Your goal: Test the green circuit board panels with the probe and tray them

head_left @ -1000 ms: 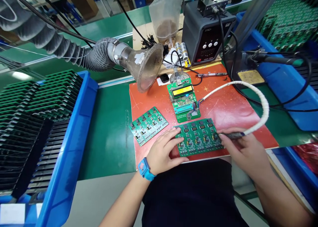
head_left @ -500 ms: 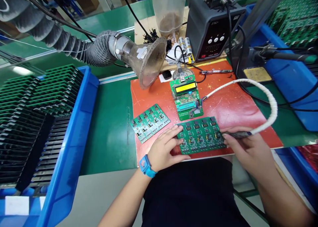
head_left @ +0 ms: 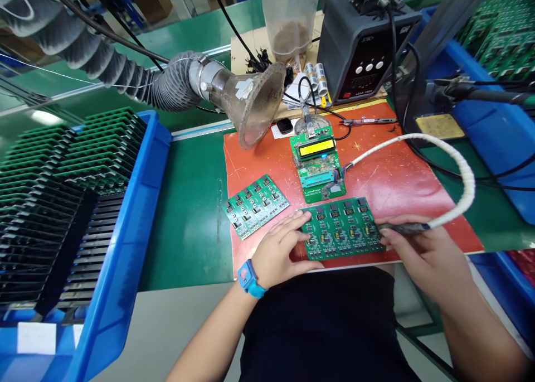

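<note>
A green circuit board point(head_left: 338, 231) with small digit displays lies flat at the front of the red mat point(head_left: 376, 175). My left hand point(head_left: 284, 248), fingers spread, rests on the board's left end. In my right hand point(head_left: 422, 248) is a dark probe point(head_left: 403, 227), its tip at the board's right edge; a white sleeved cable point(head_left: 460, 170) runs from it to a programmer board point(head_left: 317, 164) with a lit yellow screen. Left of that lies a second circuit board point(head_left: 256, 206), untouched and turned at an angle.
A blue bin point(head_left: 142, 198) of upright boards stands left. A fume funnel point(head_left: 259, 106) hangs over the mat's back left corner. Behind are a soldering station point(head_left: 363, 47) and a plastic container point(head_left: 290, 22). Another blue bin point(head_left: 480, 120) is at right.
The whole view has shifted slightly, moving everything a little to the right in the picture. Both hands keep nearly the same places at the board.
</note>
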`<state>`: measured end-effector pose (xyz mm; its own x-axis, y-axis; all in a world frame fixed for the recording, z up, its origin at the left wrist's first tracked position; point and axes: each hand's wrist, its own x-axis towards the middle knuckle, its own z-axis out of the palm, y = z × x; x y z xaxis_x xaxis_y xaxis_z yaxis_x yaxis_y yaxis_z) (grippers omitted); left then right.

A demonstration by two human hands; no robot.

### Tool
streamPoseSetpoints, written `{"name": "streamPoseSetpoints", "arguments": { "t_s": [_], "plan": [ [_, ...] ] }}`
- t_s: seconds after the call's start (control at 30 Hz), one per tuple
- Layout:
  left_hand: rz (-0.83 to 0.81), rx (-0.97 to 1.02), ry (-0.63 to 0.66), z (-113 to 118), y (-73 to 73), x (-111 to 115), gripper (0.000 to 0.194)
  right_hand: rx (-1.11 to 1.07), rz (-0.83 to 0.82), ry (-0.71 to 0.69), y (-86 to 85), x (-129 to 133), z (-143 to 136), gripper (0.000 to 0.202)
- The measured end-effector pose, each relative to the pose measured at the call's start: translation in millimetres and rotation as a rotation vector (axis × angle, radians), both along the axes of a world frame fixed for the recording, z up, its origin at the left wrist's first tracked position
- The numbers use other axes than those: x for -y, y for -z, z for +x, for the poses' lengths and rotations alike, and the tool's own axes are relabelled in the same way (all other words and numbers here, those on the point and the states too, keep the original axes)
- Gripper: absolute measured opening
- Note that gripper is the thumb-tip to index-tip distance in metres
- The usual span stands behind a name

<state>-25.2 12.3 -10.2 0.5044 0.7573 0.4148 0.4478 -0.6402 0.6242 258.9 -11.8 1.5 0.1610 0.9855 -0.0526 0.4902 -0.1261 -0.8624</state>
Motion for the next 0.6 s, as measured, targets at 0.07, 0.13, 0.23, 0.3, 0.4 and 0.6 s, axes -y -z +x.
{"name": "streamPoseSetpoints", "arguments": {
  "t_s": [0.07,0.13,0.23,0.3,0.4,0.6],
  "plan": [
    [-0.006,-0.022,-0.006,0.3,-0.8,0.4,0.067,-0.002,0.009,0.003,0.3,-0.3,-0.3,0.027],
    [0.012,-0.103,0.0,0.9,-2.4,0.6,0.075,-0.005,0.025,0.009,0.4,-0.7,-0.8,0.028],
    [0.037,-0.239,0.021,1.6,-5.1,0.3,0.065,0.005,0.042,0.007,-0.5,-1.3,-1.6,0.029],
    [0.041,-0.244,0.026,1.6,-5.8,-0.1,0.058,0.005,0.045,0.002,-1.7,-1.6,-2.2,0.027],
    [0.053,-0.203,0.025,1.1,-5.1,-0.8,0.054,-0.005,0.04,-0.002,-3.8,-1.9,-3.3,0.025],
    [0.052,-0.181,0.026,0.0,-3.4,-1.1,0.052,0.019,0.037,0.0,-6.8,-2.2,-4.9,0.026]
  ]
}}
